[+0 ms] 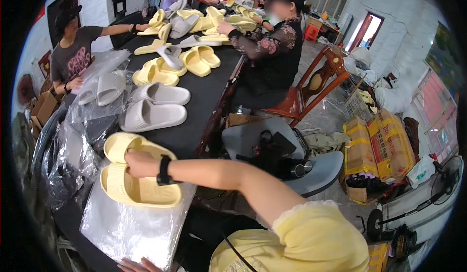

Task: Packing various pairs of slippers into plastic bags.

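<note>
My right hand [142, 164] grips a pair of yellow slippers [153, 192] where their two straps meet, its fingertips hidden inside. The slippers lie side by side, soles down, over the upper end of a stack of clear plastic bags [131, 230] on the table. At the lower edge of the picture, only the fingers of my left hand [140, 265] show, spread apart beside the bags' near edge. Just beyond the yellow pair sits a pair of light grey slippers [154, 116].
More yellow slippers [197, 62] and grey ones cover the dark table [206, 94] farther along. One person [73, 48] stands at left by plastic-wrapped grey slippers [111, 87]; another [272, 43] works at right. A wooden chair [311, 89], a grey chair [318, 172] and cardboard boxes [389, 143] stand right.
</note>
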`<state>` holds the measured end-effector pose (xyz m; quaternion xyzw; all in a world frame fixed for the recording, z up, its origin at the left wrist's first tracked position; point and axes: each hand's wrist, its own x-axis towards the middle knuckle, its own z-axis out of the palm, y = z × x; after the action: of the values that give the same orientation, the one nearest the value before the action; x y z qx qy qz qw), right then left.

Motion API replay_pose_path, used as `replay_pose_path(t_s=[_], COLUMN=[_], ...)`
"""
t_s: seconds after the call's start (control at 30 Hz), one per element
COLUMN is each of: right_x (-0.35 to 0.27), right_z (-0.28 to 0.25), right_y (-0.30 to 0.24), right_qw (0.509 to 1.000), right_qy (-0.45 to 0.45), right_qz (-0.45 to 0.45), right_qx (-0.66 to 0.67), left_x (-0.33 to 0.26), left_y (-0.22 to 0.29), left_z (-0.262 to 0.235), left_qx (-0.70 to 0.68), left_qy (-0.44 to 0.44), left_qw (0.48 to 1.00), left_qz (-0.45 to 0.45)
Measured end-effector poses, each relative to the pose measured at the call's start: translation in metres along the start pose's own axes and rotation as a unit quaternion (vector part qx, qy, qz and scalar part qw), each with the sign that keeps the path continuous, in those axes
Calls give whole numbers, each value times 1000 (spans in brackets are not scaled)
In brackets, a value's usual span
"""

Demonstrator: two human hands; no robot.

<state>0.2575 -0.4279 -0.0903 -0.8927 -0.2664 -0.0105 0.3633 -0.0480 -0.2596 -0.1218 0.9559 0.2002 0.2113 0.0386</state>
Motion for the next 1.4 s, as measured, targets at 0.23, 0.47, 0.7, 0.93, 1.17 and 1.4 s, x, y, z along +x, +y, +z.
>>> replay_pose_path(t_s=[0.23,0.47,0.7,0.93,1.17,1.4], right_x=[-43,-53,13,-49,7,6], right_z=[-47,73,80,30,-25,-33], right_y=[-132,-156,-114,-90,60,71], right_qw=[946,886,961,936,982,987], right_qy=[-236,-364,-187,-276,-108,-39], right_qz=[-222,-287,-190,-208,-49,-54], right_qx=[-23,-14,-74,-73,-148,-148], left_x=[-4,-32,5,5,6,-1], left_y=[-1,-24,14,11,20,20], left_z=[2,33,-9,-9,-10,-13], left_qx=[15,-247,-48,-33,-30,4], left_qy=[24,-90,-49,-68,-57,-83], left_qw=[988,960,987,986,987,982], left_qz=[-152,-96,-148,-149,-150,-169])
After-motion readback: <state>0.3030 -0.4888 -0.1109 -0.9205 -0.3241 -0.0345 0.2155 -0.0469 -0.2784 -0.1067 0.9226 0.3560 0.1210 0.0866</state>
